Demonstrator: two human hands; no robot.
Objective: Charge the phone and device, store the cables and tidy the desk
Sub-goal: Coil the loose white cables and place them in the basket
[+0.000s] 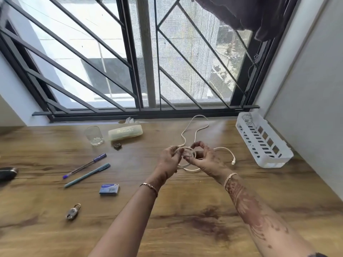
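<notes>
A white charging cable (194,127) lies partly coiled above the middle of the wooden desk (185,210). My left hand (169,160) grips the small coil of loops on its left side. My right hand (204,158) pinches the same coil from the right. A loose length of cable snakes back toward the window, and its plug end (233,161) hangs out to the right of my right hand. A white slotted plastic basket (282,158) stands at the right by the wall, with another coiled white cable (247,117) in its far end.
On the left lie a purple pen (85,165), a teal pen (87,175), a small blue box (109,189), a padlock (73,212) and a dark object (7,173) at the edge. A glass (93,135), a pale case (125,132) and a small dark clip (117,146) sit near the window.
</notes>
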